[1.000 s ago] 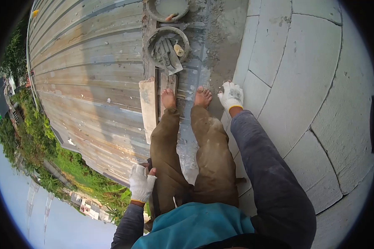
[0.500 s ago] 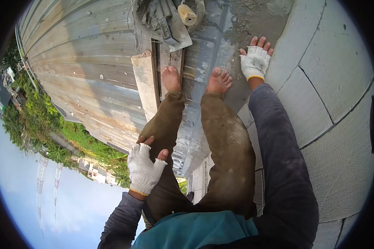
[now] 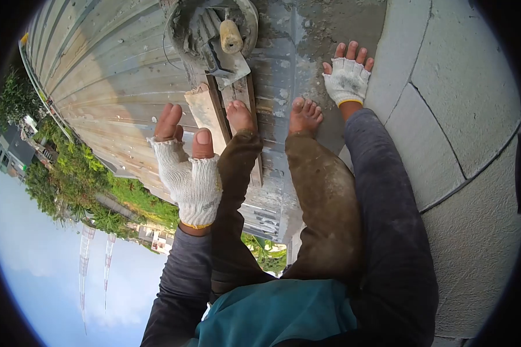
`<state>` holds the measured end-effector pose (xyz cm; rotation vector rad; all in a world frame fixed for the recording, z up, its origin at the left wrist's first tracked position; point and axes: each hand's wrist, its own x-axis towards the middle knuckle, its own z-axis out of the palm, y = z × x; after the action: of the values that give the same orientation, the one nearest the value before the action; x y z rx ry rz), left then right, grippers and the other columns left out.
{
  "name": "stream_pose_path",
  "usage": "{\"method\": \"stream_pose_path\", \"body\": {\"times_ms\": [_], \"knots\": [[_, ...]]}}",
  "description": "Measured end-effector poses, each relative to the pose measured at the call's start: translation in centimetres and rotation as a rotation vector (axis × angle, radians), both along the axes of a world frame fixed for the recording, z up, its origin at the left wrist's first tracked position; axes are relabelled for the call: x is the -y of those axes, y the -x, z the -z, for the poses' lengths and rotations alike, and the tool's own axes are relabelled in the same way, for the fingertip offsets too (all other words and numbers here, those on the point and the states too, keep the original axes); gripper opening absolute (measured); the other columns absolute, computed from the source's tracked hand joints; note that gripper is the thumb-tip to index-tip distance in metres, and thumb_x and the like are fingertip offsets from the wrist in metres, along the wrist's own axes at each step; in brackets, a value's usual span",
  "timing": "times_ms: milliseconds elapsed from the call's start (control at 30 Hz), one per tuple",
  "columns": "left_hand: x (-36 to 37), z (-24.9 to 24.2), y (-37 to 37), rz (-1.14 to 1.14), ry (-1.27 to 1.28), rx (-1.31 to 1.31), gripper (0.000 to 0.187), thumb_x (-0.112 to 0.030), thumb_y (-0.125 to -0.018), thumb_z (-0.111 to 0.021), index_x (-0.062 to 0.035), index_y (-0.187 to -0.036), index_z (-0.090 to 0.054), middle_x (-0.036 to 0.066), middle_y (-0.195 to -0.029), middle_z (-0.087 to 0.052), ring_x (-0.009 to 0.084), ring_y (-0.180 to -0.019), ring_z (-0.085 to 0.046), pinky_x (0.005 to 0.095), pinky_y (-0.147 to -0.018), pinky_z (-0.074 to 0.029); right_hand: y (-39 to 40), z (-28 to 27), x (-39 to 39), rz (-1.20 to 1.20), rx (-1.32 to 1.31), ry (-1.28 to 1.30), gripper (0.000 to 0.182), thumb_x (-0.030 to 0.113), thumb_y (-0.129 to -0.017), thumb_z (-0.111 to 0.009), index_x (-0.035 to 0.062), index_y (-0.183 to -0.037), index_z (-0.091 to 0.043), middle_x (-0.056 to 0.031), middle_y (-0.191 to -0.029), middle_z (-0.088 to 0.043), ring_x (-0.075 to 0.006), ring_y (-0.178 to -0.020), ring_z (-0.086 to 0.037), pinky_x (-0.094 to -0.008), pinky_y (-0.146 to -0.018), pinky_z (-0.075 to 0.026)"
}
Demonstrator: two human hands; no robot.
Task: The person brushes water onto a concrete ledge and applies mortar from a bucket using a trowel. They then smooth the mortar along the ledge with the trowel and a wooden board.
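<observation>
My left hand (image 3: 186, 168), in a white fingerless glove, is raised beside my left leg, its thumb and fingers apart and nothing between them. My right hand (image 3: 348, 73), gloved the same way, has its fingers spread against the block wall (image 3: 446, 121) near its edge with the wet grey mortar (image 3: 336, 26). Ahead of my feet stands a round bucket (image 3: 253, 29) with mortar inside. A trowel (image 3: 235, 68) and a tool with a wooden handle (image 3: 230, 37) rest on it. Neither hand touches them.
My bare feet stand on corrugated metal sheeting (image 3: 127, 87), one beside wooden boards (image 3: 205, 113). The sheeting ends at the left, with trees (image 3: 69, 168), buildings and sky beyond. The block wall fills the right side.
My left hand has left my leg and moved forward and up. My right hand stays at the wall with fingers spread. The view has shifted, and the bucket now shows more fully.
</observation>
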<state>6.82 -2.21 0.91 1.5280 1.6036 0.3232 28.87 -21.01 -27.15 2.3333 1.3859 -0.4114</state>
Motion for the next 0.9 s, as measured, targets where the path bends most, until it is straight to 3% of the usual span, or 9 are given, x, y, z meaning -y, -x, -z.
{"method": "stream_pose_path", "body": {"times_ms": [67, 167, 333, 467, 600, 667, 733, 800, 900], "knots": [[-0.8, -0.6, 0.2, 0.079, -0.049, -0.022, 0.047, -0.020, -0.096, -0.068, -0.0028, -0.137, -0.053, 0.016, -0.146, -0.049, 0.0266, -0.134, -0.047, 0.0420, -0.113, -0.034, -0.3, 0.1, -0.7, 0.003, 0.010, 0.000, 0.076, 0.055, -0.095, -0.051, 0.0150, -0.156, -0.031, -0.0185, -0.164, -0.021, -0.0461, -0.149, -0.016, -0.0653, -0.118, -0.007], [-0.4, -1.3, 0.8, -0.071, -0.038, -0.073, 0.048, -0.020, -0.096, -0.069, -0.0003, -0.137, -0.052, 0.014, -0.142, -0.054, 0.0249, -0.131, -0.051, 0.0421, -0.113, -0.035, 1.1, -0.5, 0.7, -0.003, 0.012, 0.039, 0.075, 0.055, -0.095, -0.051, 0.0155, -0.156, -0.031, -0.0183, -0.164, -0.021, -0.0459, -0.150, -0.015, -0.0652, -0.118, -0.007], [-2.5, 1.8, -2.4, -0.153, -0.003, 0.069, 0.050, -0.021, -0.096, -0.069, -0.0006, -0.138, -0.052, 0.013, -0.142, -0.054, 0.0241, -0.131, -0.050, 0.0416, -0.114, -0.034, 0.3, 0.4, 0.2, 0.022, -0.007, -0.031, 0.079, 0.057, -0.095, -0.050, 0.0149, -0.158, -0.027, -0.0190, -0.166, -0.014, -0.0458, -0.151, -0.008, -0.0645, -0.119, -0.004], [-5.8, 2.7, -4.4, -0.060, -0.194, 0.145, 0.050, -0.022, -0.095, -0.070, -0.0003, -0.137, -0.052, 0.013, -0.140, -0.055, 0.0233, -0.128, -0.051, 0.0400, -0.113, -0.035, 0.2, 0.0, 0.0, 0.027, -0.005, 0.015, 0.079, 0.056, -0.096, -0.049, 0.0144, -0.158, -0.027, -0.0200, -0.166, -0.012, -0.0458, -0.152, -0.009, -0.0638, -0.120, -0.004], [-8.5, 2.8, -2.1, -0.164, -0.412, 0.249, 0.050, -0.024, -0.095, -0.072, 0.0007, -0.134, -0.055, 0.012, -0.134, -0.057, 0.0195, -0.118, -0.054, 0.0348, -0.106, -0.039, 0.4, -0.5, -0.4, 0.023, 0.027, 0.038, 0.079, 0.055, -0.097, -0.048, 0.0129, -0.159, -0.025, -0.0206, -0.166, -0.012, -0.0455, -0.151, -0.011, -0.0631, -0.121, -0.004], [-10.2, 1.8, -0.6, -0.245, -0.342, 0.314, 0.052, -0.028, -0.094, -0.073, 0.0005, -0.133, -0.056, 0.012, -0.129, -0.059, 0.0181, -0.114, -0.055, 0.0326, -0.103, -0.041, 0.4, -0.2, -0.3, 0.020, 0.050, 0.021, 0.079, 0.054, -0.097, -0.048, 0.0123, -0.159, -0.024, -0.0205, -0.166, -0.012, -0.0454, -0.151, -0.011, -0.0618, -0.121, -0.004], [-12.2, 1.2, 2.8, -0.251, -0.430, 0.267, 0.052, -0.033, -0.094, -0.072, -0.0003, -0.132, -0.058, 0.013, -0.125, -0.060, 0.0181, -0.110, -0.057, 0.0306, -0.098, -0.044, 0.6, -1.0, -1.1, 0.037, 0.063, 0.062, 0.079, 0.053, -0.097, -0.048, 0.0117, -0.159, -0.023, -0.0204, -0.166, -0.012, -0.0450, -0.151, -0.012, -0.0610, -0.121, -0.005], [-14.4, 1.2, 6.2, -0.023, -0.418, 0.219, 0.052, -0.037, -0.094, -0.071, -0.0034, -0.132, -0.060, 0.014, -0.122, -0.063, 0.0194, -0.109, -0.060, 0.0317, -0.096, -0.046, 0.7, -1.3, -1.1, 0.034, 0.049, 0.062, 0.079, 0.052, -0.097, -0.049, 0.0113, -0.159, -0.023, -0.0204, -0.166, -0.012, -0.0447, -0.151, -0.012, -0.0603, -0.121, -0.005], [-15.7, 7.5, 13.0, 0.158, -0.569, -0.233, 0.053, -0.041, -0.089, -0.073, -0.0072, -0.128, -0.063, 0.016, -0.119, -0.065, 0.0294, -0.112, -0.063, 0.0398, -0.098, -0.048, 1.0, -1.7, -1.5, 0.046, 0.065, 0.091, 0.079, 0.051, -0.097, -0.050, 0.0106, -0.159, -0.023, -0.0204, -0.166, -0.012, -0.0444, -0.151, -0.013, -0.0588, -0.122, -0.006]]}}
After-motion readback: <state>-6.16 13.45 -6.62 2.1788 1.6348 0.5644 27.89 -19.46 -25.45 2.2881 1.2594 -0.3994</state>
